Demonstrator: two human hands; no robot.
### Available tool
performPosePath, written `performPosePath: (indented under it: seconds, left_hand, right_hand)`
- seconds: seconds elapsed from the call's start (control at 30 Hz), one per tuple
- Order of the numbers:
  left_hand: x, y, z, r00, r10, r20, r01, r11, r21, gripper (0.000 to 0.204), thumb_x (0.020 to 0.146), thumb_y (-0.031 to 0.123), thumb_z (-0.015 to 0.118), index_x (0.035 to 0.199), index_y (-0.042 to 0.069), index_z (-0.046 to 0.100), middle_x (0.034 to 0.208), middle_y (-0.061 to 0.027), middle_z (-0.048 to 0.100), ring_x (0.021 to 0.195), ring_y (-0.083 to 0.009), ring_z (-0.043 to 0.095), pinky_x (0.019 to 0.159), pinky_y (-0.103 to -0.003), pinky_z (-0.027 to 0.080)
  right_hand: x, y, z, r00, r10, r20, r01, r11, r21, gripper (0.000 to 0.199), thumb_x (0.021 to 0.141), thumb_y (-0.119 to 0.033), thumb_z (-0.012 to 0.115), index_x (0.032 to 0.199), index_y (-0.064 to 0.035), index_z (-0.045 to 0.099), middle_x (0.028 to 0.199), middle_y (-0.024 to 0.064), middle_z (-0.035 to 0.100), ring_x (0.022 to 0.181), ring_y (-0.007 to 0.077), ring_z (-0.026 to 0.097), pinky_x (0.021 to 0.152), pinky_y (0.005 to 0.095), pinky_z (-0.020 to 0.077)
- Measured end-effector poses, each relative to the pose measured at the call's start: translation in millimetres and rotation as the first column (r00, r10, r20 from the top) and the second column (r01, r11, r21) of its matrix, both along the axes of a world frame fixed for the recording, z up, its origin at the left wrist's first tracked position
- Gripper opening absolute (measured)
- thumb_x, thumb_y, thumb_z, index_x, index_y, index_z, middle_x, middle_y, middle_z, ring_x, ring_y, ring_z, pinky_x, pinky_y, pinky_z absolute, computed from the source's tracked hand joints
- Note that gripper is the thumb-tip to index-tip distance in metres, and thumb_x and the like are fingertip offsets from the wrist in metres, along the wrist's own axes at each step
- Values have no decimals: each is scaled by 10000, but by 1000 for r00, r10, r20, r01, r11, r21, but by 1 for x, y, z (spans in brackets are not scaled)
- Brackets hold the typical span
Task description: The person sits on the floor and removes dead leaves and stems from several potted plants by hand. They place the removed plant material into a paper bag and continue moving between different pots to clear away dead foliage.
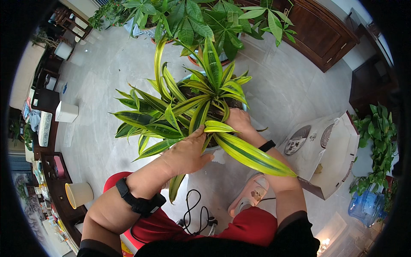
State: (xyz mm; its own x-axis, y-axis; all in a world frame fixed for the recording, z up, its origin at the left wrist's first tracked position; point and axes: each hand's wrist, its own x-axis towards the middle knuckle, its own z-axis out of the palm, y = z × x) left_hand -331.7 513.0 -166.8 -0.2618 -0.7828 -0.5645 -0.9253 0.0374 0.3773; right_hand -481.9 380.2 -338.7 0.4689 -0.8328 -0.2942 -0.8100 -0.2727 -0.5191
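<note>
We list a striped plant [188, 107], long yellow-edged green leaves, rooted in a pot [216, 147] that stands on the pale floor [98, 81] directly in front of us, between our knees and the other pots.

Left hand [186, 154]: laid among the lower leaves at the near side of the pot, fingers loosely curled; we cannot tell whether it grips anything, since leaves cover the fingertips. A black band [139, 201] sits on that wrist.

Right hand [239, 121]: pushed in at the base of the plant, fingers hidden by foliage, so how far it is open cannot be told. One broad leaf [252, 154] lies across that forearm.

Around it:
- leafy green plant [201, 21], in pots just behind the striped one, toward the far edge of the floor
- dark wooden cabinet [321, 30], far right
- white paper bag [329, 150], just right of the pot
- trailing plant [381, 141], right edge
- blue water jug [364, 207], near right corner
- pink slipper [250, 195] and black cable [195, 214], near us
- cream bin [79, 193] and white box [66, 112], left side
</note>
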Motion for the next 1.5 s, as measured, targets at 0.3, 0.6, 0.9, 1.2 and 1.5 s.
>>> performPosePath:
  seconds: [0.3,0.6,0.9,1.2,1.5]
  left_hand:
    - [2,-1,1,1000,2,-10,-2,1000,2,745,908,357,575,1393,-132,292,1511,-299,212,1302,-383,429,1092,-379,349]
    - [3,-1,2,1000,11,2,-11,1000,19,724,915,360,559,1386,-130,312,1516,-291,208,1313,-367,421,1094,-372,346]
    - [5,-1,3,999,34,-7,-33,999,41,734,911,361,561,1409,-109,295,1527,-263,212,1342,-348,389,1108,-368,325]
    - [5,0,4,999,48,-11,-47,998,39,742,904,373,568,1419,-87,297,1532,-241,223,1342,-349,388,1107,-373,330]
    - [9,1,-5,1000,25,7,-25,1000,6,745,901,384,572,1416,-83,305,1525,-243,238,1329,-356,404,1098,-374,343]
  right_hand:
    - [-1,7,16,1000,19,13,-20,998,60,425,814,-446,588,1030,-94,685,1000,174,686,971,382,637,804,480,506]
    - [-1,9,11,1000,13,-13,-11,997,80,433,811,-457,591,1011,-85,685,976,186,685,955,394,634,796,490,498]
    - [5,18,45,997,-79,-12,80,971,227,415,872,-382,502,1014,-51,707,1061,207,669,1016,388,631,859,459,491]
    - [0,17,27,1000,-16,-12,19,952,305,419,826,-393,594,1033,-47,708,1066,191,677,989,372,652,815,437,517]
    - [6,15,11,951,273,-146,-262,961,91,317,805,-304,622,923,-28,724,967,191,695,932,353,674,783,449,535]
